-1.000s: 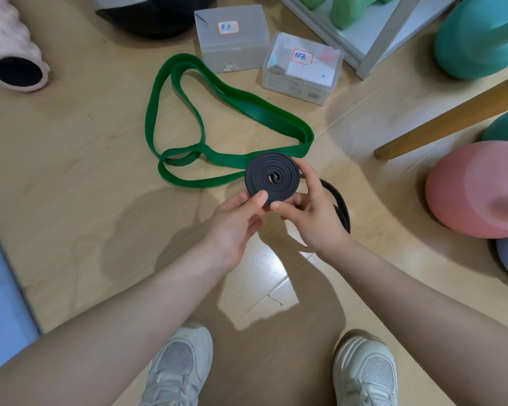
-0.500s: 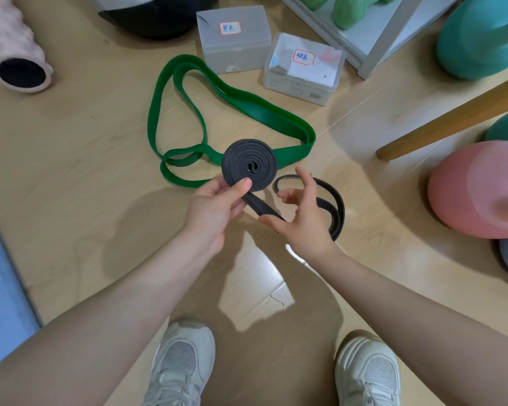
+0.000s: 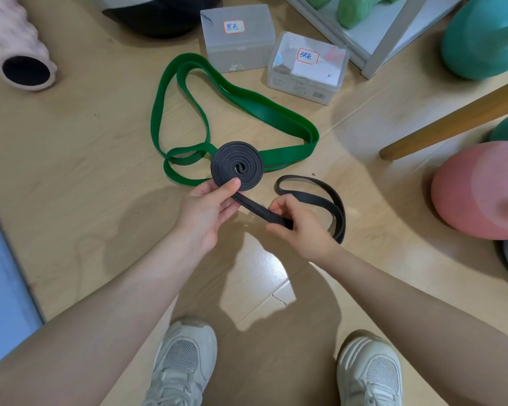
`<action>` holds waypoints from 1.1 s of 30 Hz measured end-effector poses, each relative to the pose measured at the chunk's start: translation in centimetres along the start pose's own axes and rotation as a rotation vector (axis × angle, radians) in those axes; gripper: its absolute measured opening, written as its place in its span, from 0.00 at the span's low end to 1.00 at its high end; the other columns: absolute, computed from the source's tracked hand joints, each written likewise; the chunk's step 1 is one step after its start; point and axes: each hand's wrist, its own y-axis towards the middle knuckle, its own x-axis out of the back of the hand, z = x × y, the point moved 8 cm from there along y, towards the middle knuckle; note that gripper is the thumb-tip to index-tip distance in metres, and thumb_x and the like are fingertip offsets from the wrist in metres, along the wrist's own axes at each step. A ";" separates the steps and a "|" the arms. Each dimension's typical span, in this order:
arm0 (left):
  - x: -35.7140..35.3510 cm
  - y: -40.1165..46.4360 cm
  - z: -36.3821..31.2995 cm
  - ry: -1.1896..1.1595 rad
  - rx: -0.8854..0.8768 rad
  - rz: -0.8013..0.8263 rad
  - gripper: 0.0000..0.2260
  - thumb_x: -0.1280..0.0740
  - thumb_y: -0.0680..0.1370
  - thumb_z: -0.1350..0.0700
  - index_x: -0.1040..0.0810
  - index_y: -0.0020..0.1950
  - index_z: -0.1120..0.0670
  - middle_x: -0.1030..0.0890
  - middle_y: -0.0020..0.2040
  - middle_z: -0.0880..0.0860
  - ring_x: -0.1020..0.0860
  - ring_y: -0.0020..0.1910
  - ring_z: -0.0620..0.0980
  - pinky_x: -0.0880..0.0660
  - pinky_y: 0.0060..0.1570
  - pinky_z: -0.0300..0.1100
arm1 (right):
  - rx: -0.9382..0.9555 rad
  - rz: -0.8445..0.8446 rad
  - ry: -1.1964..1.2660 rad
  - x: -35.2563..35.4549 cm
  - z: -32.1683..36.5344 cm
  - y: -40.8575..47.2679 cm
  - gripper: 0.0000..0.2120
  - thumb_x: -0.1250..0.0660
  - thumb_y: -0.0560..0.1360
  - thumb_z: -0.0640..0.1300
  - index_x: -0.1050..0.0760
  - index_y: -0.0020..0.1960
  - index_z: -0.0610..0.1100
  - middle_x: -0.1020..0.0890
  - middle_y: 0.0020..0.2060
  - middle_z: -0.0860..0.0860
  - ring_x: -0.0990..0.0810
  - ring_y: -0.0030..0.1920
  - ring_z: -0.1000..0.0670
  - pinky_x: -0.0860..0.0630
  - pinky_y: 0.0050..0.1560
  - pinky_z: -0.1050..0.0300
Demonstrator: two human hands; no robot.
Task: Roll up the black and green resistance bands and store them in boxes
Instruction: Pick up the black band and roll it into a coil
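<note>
1. left hand [image 3: 206,209] pinches the coiled black band [image 3: 237,166]; right hand [image 3: 299,227] fingers curl round its loose tail
2. green band [image 3: 247,112] sprawls on the wood floor [image 3: 71,142]; two boxes [image 3: 237,36] just beyond; exercise balls [image 3: 478,189] at right

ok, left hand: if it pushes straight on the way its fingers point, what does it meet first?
Probably the green band. The left hand pinches the black coil and points up-frame; the band lies just beyond, on the floor, so depth is unclear.

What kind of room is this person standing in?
Probably a home gym or exercise corner: a pink foam roller lies on the wooden floor, green dumbbells sit on a rack, and teal and pink kettlebell-like weights stand nearby.
</note>
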 end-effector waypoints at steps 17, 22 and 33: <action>-4.4 -0.8 -2.7 0.692 0.008 0.392 0.09 0.30 0.71 0.65 0.20 0.49 0.55 0.16 0.40 0.49 0.19 0.34 0.40 0.25 0.34 0.29 | 0.076 0.252 -0.157 7.2 4.9 -0.3 0.44 0.28 0.70 0.39 0.52 0.71 0.62 0.17 0.43 0.44 0.19 0.46 0.49 0.26 0.59 0.50; -4.0 -1.5 -1.0 1.002 0.094 0.593 0.09 0.30 0.71 0.67 0.19 0.46 0.54 0.16 0.36 0.47 0.20 0.34 0.42 0.25 0.34 0.30 | 0.016 0.507 -0.174 3.4 3.4 -1.7 0.46 0.29 0.71 0.35 0.53 0.69 0.68 0.19 0.54 0.46 0.20 0.54 0.53 0.30 0.63 0.59; -2.2 -1.0 0.4 0.465 0.120 0.319 0.08 0.30 0.68 0.55 0.22 0.46 0.53 0.16 0.39 0.48 0.19 0.37 0.44 0.24 0.43 0.40 | 0.027 0.157 0.248 2.4 2.6 -1.7 0.38 0.28 0.68 0.34 0.40 0.69 0.57 0.20 0.53 0.41 0.19 0.48 0.39 0.24 0.56 0.39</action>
